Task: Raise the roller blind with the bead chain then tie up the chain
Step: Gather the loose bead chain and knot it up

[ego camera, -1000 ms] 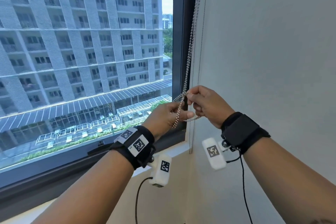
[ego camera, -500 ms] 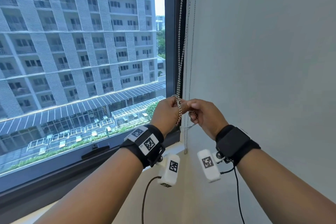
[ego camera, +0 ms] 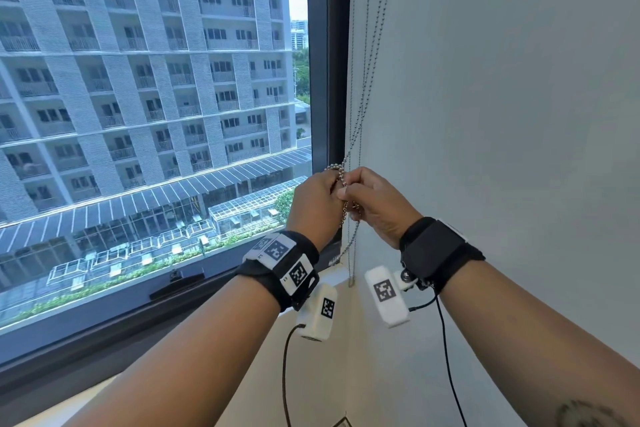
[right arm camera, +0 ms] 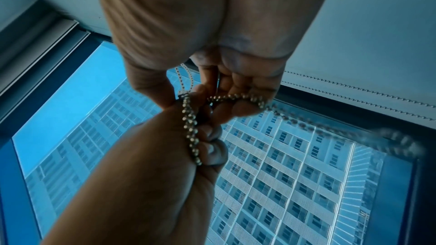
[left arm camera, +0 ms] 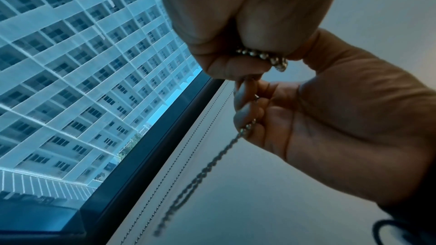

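Observation:
The metal bead chain [ego camera: 373, 55] hangs as two strands beside the window frame and runs down into both hands. My left hand [ego camera: 333, 185] grips it, with a small loop of beads [ego camera: 333, 167] arching over its knuckles. My right hand [ego camera: 350, 196] presses against the left and pinches the same chain. In the right wrist view a doubled run of the chain [right arm camera: 191, 129] crosses the left hand's fingers [right arm camera: 212, 148] and another bend lies over my right fingers [right arm camera: 238, 107]. The loose tail [left arm camera: 200, 174] swings blurred below the hands. A pale bar, perhaps the raised blind [right arm camera: 40, 47], lies along the window top.
A dark window frame [ego camera: 337, 45] stands just left of the chain, and a white wall [ego camera: 502, 114] fills the right. Thin cords [ego camera: 352, 253] hang along the wall edge down to the sill [ego camera: 332, 279]. Wrist camera cables [ego camera: 285, 367] dangle under my forearms.
Both hands have closed in until they touch, bunching the chain between them. The loop that lay open between the hands is now drawn small over the left knuckles.

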{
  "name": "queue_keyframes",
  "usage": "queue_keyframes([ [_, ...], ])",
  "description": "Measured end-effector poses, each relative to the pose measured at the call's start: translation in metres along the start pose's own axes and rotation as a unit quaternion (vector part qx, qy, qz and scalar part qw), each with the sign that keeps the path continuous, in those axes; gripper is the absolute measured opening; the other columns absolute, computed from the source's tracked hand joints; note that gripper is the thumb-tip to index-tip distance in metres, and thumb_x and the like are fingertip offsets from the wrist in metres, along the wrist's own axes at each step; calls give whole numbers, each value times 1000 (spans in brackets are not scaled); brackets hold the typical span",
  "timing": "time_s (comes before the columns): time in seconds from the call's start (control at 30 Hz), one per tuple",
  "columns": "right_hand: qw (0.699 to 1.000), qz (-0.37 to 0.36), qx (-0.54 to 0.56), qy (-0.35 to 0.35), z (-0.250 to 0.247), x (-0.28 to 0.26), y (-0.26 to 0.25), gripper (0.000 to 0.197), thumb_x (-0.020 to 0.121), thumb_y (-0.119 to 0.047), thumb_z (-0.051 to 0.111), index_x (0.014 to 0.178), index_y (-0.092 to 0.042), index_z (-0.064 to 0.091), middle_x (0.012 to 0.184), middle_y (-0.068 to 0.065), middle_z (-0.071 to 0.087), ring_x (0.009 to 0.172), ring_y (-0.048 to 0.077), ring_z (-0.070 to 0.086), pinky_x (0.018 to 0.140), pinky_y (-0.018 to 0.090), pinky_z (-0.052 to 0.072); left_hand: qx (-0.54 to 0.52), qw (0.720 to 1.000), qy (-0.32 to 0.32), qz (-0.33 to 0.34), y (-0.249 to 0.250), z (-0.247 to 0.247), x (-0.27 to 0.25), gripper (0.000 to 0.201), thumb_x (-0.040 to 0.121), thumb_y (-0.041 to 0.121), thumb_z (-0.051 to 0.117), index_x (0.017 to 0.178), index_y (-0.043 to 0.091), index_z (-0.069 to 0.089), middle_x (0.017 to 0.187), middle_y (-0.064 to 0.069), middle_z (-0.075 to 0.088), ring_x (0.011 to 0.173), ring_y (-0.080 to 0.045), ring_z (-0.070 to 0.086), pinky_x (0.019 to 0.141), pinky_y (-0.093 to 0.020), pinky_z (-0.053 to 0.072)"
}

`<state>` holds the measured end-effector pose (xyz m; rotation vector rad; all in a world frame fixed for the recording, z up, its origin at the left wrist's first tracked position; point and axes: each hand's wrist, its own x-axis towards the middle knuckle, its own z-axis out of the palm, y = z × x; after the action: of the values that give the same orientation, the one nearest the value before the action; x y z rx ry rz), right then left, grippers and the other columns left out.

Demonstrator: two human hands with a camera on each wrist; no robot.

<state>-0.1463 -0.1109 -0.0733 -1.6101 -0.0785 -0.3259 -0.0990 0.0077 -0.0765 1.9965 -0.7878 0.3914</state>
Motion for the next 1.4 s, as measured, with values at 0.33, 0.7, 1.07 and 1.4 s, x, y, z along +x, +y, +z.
queue_keyframes([
  [0.33,989,-57,-113,79,2,-10,0,17,85,1,59,97,-9,67,80,9,71,67,22,67,73,46,61,19,1000,-7,1,1,-3,-5,30,100,15,45,80,1,62,73,-11,62,65,-22,56,56,-31,41],
  [0.7,954,-112,-256,112,-5,-19,1,26,87,1,51,85,-22,63,74,-5,67,60,1,60,57,17,49,-154,983,-55,-89,10,-10,-13,26,100,19,50,96,6,71,85,-18,74,70,-28,74,64,-48,63],
  [1.07,947,-61,-277,153,-13,-20,5,20,95,-10,46,81,-21,56,74,-2,59,68,18,54,68,37,50,-394,895,-55,-202,23,-32,-7,24,95,20,60,73,13,64,70,3,65,72,-12,60,88,-37,51],
  [1.4,961,-72,-221,147,-14,-19,1,29,90,3,42,80,-18,59,72,2,62,60,14,59,63,33,51,-632,706,-146,-283,21,-44,-2,30,103,30,46,78,14,49,49,8,29,35,-4,28,30,-15,31],
])
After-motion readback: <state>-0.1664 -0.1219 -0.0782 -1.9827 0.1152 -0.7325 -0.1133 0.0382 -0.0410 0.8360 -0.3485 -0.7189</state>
